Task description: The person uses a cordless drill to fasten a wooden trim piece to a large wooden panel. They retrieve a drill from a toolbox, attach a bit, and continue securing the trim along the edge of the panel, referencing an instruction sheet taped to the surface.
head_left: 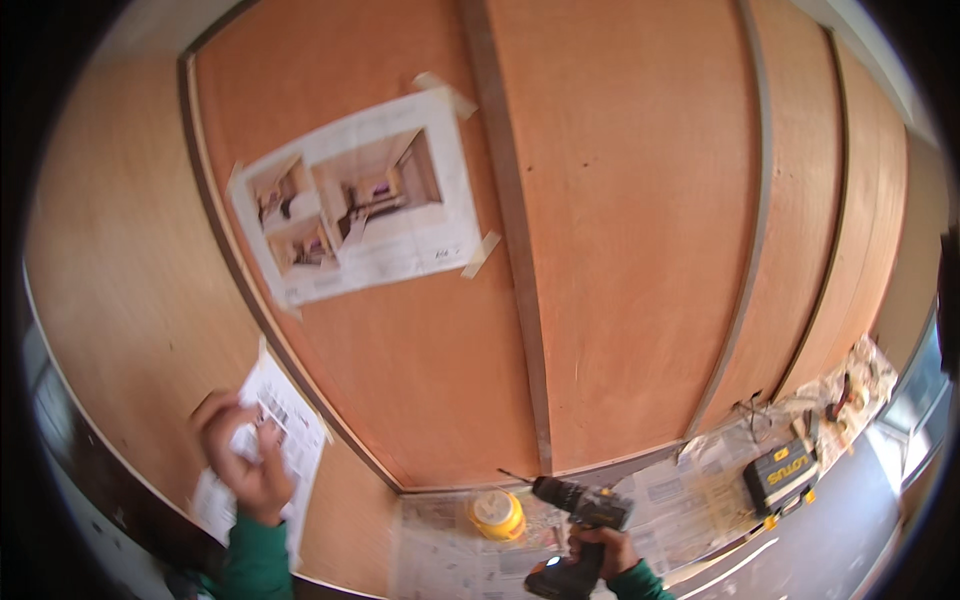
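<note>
A black cordless drill [590,508] with a long bit is gripped by my right hand [605,550], fingers wrapped round its handle. The bit points up and left, above a round yellow tub with a pale lid [497,513]. My left hand [243,465] is raised in front of a printed white sheet [305,450] on the pale wood panel at the left. Its fingers are curled in toward the thumb; blur hides whatever may be pinched there. Both sleeves are green.
A larger sheet with room pictures [385,235] is taped to the reddish plywood wall [640,250], which has dark vertical strips. Paper [670,495] covers the ledge below. A black tool case with yellow latches [780,478] stands there, with tools and cables beyond it.
</note>
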A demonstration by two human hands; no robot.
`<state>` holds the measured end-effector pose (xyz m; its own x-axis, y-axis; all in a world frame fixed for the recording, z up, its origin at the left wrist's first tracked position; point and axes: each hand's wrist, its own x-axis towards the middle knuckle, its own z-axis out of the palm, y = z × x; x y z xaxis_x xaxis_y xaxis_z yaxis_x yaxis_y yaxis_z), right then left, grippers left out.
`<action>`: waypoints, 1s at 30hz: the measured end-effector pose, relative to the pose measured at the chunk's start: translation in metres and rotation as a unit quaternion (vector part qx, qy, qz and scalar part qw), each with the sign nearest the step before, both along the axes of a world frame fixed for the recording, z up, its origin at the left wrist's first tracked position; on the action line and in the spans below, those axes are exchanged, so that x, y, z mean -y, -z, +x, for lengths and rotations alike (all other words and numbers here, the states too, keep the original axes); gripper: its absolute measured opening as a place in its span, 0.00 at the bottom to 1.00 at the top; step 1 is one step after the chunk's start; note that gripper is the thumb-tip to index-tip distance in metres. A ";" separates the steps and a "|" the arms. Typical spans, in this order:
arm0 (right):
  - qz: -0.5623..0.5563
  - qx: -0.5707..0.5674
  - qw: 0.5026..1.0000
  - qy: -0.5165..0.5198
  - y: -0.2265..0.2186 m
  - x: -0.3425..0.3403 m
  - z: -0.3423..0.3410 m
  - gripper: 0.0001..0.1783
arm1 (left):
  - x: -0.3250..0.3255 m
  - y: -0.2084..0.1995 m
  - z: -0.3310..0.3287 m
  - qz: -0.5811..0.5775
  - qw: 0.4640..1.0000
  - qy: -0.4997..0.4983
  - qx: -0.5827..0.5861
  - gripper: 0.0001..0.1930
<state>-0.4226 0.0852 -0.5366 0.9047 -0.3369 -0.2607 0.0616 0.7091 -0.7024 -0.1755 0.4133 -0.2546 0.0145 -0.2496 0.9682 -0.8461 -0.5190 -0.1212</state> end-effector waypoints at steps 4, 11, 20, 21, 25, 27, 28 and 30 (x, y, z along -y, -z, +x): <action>-0.019 0.043 0.997 0.059 -0.080 0.018 -0.003 0.13 | 0.144 -0.075 0.056 -0.057 0.981 0.136 -0.127 0.20; -0.197 0.109 0.968 0.109 -0.182 0.085 -0.007 0.14 | 0.327 -0.159 0.118 0.067 0.993 0.074 -0.063 0.37; -0.172 0.136 0.968 0.119 -0.215 0.161 0.021 0.13 | 0.423 -0.184 0.172 -0.009 0.996 -0.055 -0.067 0.62; -0.159 0.122 0.972 0.120 -0.209 0.163 0.025 0.13 | 0.425 -0.177 0.178 -0.019 0.997 -0.047 -0.057 0.61; -0.122 0.093 0.982 0.109 -0.179 0.172 0.064 0.12 | 0.431 -0.172 0.204 -0.058 0.997 -0.052 -0.016 0.59; -0.132 0.077 0.985 0.082 -0.152 0.177 0.083 0.14 | 0.435 -0.170 0.206 -0.075 0.996 -0.042 -0.008 0.58; -0.105 0.090 0.987 0.082 -0.144 0.179 0.094 0.12 | 0.440 -0.171 0.206 -0.082 0.995 -0.051 -0.020 0.58; -0.047 0.123 0.988 0.078 -0.127 0.178 0.104 0.09 | 0.442 -0.166 0.184 -0.091 0.992 -0.075 -0.034 0.57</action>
<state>-0.3190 -0.0932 -0.4094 0.8722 -0.4891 -0.0002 0.3420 0.6102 -0.7146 0.0087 -0.0287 -0.0887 0.1057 -0.0609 0.9925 -0.7612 -0.6472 0.0414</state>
